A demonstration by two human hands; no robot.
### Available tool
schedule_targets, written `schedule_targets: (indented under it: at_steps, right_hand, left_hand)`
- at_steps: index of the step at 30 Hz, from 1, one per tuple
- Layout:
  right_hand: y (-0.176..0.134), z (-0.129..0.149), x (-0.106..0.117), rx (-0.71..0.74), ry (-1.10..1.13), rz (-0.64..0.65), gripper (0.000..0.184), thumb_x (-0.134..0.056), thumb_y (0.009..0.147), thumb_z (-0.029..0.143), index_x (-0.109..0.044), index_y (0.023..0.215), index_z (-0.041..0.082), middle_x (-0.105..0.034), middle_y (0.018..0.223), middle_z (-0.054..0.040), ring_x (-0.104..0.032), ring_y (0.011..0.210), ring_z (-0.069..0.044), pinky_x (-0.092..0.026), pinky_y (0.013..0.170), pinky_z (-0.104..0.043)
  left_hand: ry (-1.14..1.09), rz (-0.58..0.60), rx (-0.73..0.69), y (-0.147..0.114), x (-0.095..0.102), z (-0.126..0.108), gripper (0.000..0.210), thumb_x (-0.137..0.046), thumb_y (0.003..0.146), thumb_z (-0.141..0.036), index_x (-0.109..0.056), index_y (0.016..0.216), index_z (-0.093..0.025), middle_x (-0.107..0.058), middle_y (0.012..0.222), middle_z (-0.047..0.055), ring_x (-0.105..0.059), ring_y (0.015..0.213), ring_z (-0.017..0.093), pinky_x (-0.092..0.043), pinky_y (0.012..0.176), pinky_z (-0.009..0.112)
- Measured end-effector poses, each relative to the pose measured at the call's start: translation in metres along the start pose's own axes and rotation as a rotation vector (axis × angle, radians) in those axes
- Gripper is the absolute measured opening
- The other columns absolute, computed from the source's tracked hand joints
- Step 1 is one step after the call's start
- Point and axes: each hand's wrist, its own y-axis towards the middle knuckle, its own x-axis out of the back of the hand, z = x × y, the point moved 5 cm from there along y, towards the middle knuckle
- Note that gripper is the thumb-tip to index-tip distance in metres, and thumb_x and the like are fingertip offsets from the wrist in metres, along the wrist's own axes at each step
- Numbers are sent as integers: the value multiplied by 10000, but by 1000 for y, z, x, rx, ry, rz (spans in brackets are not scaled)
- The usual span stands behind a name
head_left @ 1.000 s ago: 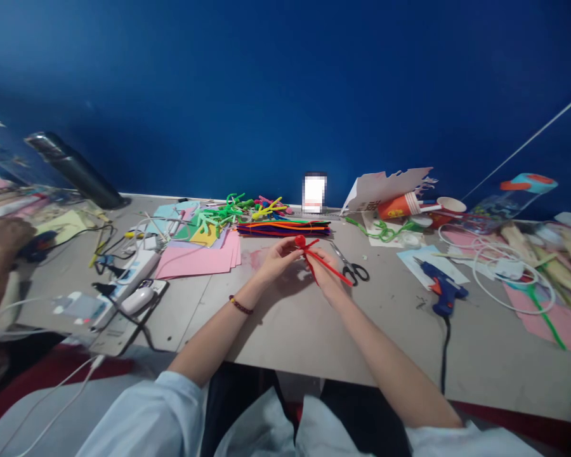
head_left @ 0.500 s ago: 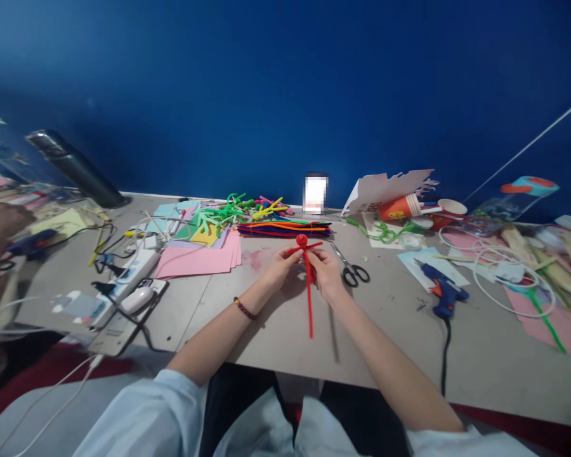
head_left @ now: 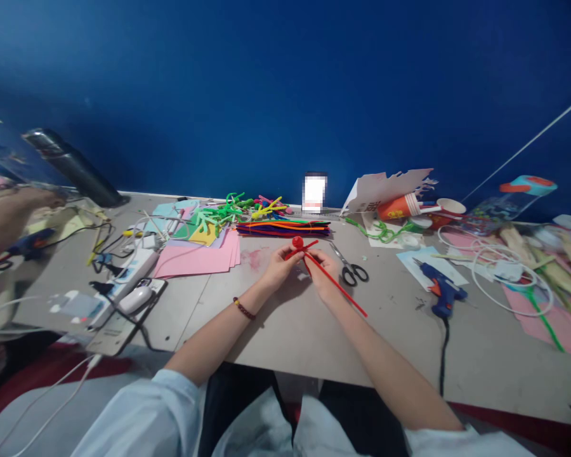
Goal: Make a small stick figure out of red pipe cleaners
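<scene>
Grip: both of the person's hands were closed to a pinch, near side of the bundle [head_left: 283, 230], with little gap between thumb and fingers. The left hand [head_left: 280, 264] held the red stem [head_left: 337, 285] just under its round knob [head_left: 297, 242]. The right hand [head_left: 324, 271] had its fingers curled in at the same crossing; exact fingertip contact was partly hidden. A short end stuck out toward the bundle's right end; the long end slanted away from the bundle, across the right hand and past the wrist.

Surroundings, taken from the bundle:
- Scissors [head_left: 354, 273]: off its right end, on the near side, just beside the right hand and the closest obstacle there.
- Glue gun [head_left: 440, 289]: farther right, partly on pale blue paper [head_left: 412, 260].
- Cups [head_left: 402, 206]: right, toward the wall [head_left: 285, 95], by a torn sheet [head_left: 385, 184].
- Green stems [head_left: 228, 209]: heaped off the left end.
- Pink paper [head_left: 195, 260]: left, nearer the person.
- Power strip [head_left: 128, 276]: well left, cables across it.
- Another person's hand [head_left: 28, 206]: far left, blurred.
</scene>
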Motion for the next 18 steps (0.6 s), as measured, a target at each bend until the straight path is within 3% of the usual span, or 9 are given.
schedule_targets:
  at_steps: [4,12,18]
  right_hand:
    - [-3,12,-3,45,-72,-1,194,-644,721,364,-684,816,199,-665,787,-25,-620,717,-166,-509,693,-304]
    - [-4,14,-4,-46,-95,20,181,-635,715,366,-681,780,204,-677,738,-16,-624,697,-164,-504,661,-291]
    - [0,-1,-8,-162,195,-2,248,-694,658,390,-653,802,191,-681,678,-23,-648,643,-181,-518,618,-317]
  left_hand:
    - [-7,-1,-14,1,1,3,281,-780,621,-400,-635,712,-178,-596,668,-2,-521,592,101,-438,644,283]
    - [-20,32,4,0,0,-1,298,-806,591,-397,-637,697,-176,-602,664,0,-530,599,105,-447,652,289]
    - [-33,73,-6,4,3,0,279,-800,600,-413,-693,742,-198,-655,733,22,-567,654,128,-468,682,300]
